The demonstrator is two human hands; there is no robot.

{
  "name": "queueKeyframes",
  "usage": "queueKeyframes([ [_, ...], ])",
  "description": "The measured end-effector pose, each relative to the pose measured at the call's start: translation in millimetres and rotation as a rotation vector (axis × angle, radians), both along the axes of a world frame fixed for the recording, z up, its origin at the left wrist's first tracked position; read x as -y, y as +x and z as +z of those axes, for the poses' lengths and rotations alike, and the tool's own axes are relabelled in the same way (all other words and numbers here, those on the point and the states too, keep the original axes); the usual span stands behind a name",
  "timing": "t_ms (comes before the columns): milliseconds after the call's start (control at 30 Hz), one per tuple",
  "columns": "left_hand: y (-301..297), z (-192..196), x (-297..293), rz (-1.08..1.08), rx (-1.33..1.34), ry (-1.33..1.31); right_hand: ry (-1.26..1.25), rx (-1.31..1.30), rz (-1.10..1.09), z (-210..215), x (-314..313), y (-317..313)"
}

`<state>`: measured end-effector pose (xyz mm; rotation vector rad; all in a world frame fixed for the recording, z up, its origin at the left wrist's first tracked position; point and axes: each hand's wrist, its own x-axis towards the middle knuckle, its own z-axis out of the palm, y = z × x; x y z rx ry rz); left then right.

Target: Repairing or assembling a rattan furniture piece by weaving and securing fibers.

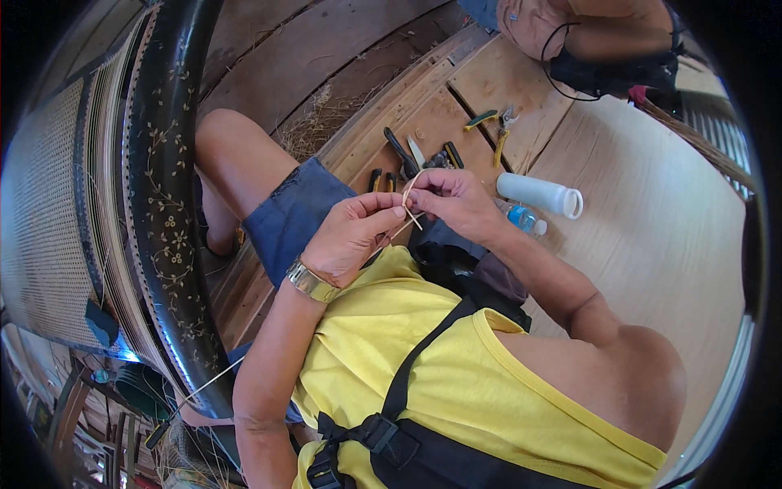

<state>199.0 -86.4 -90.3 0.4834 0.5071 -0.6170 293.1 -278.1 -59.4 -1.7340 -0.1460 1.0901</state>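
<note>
A thin pale cane strip (414,213) is pinched between the fingertips of both my hands, in front of my yellow shirt. It bends into a small loop and crosses itself where the fingers meet. My left hand (349,235), with a gold watch on its wrist, closes thumb against forefinger on the strip. Facing it, my right hand (458,205) grips the strip by the loop, also in a pinch. Farther down on the left, a pale strand (216,377) runs past my forearm toward the black frame; whether it is the same strip I cannot tell.
A curved black frame (167,187) with gold floral decoration and a woven cane panel (47,212) stands left. Beyond my hands lie a knife (416,153), green-handled pliers (481,120) and pruning shears (503,134). A white bottle (533,192) and a water bottle (524,218) lie right. Another person (603,28) sits far right.
</note>
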Motion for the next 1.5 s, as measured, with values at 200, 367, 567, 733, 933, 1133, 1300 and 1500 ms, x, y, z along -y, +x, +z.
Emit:
queueKeyframes([
  [200, -4, -18, -2, 0.016, 0.022, -0.095, 0.118, -0.034, -0.107, -14, -12, 1],
  [367, -8, -14, -4, 0.07, -0.015, -0.079, 0.093, 0.076, -0.042, -24, -4, 1],
  [567, -11, -18, 1, 0.088, -0.036, -0.032, 0.032, 0.027, -0.01, -18, -2, 1],
  [733, -11, -20, 1, 0.041, -0.019, 0.017, 0.05, -0.01, -0.092, -19, 0, -9],
  [933, -13, -20, 2, 0.07, -0.042, 0.01, 0.131, 0.159, -0.123, -35, -1, -18],
  [1133, -15, -24, 1, 0.054, -0.082, 0.006, 0.173, 0.204, -0.015, -43, 0, -7],
  [1300, -14, -30, -1, 0.085, -0.038, -0.07, 0.373, -0.608, -0.32, -74, -11, -9],
  [1500, -21, -37, -6, 0.078, -0.028, -0.036, 0.38, -0.417, -0.246, -62, -24, -8],
])
